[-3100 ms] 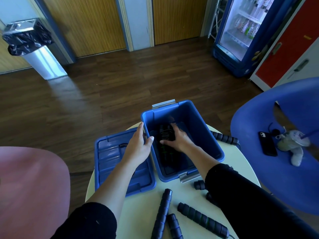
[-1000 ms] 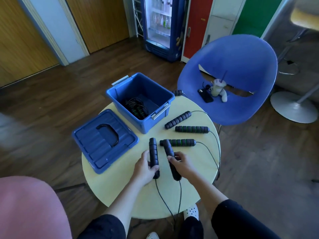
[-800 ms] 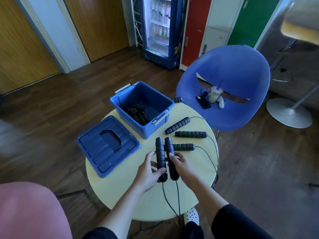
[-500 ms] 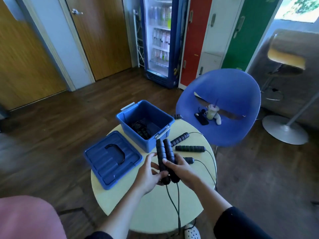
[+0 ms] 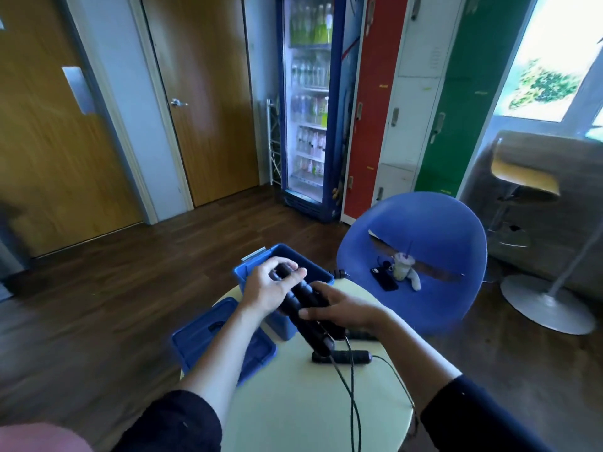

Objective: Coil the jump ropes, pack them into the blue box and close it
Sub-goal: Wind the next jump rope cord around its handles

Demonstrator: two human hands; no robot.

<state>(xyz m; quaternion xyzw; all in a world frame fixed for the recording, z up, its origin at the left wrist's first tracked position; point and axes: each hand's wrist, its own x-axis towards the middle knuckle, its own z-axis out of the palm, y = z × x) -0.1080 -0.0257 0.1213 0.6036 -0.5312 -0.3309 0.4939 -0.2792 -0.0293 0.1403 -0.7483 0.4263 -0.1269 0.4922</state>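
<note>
Up above the desk (image 5: pixel 293 415), left hand (image 5: pixel 266 291) and right hand (image 5: pixel 347 309) wrap their grip round both rope handles (image 5: pixel 302 295), cords (image 5: pixel 350 386) trailing down.

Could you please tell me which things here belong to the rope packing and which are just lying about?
Job: held rope handles, loose handle, blue box, lid.
Lying about: phone, drink cup, blue chair, drinks fridge.

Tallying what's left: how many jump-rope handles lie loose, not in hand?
3: one mid-table, one half-hidden under the right hand, one tip behind the blue box. Left hand too grips the held pair; more may be hidden.
</note>
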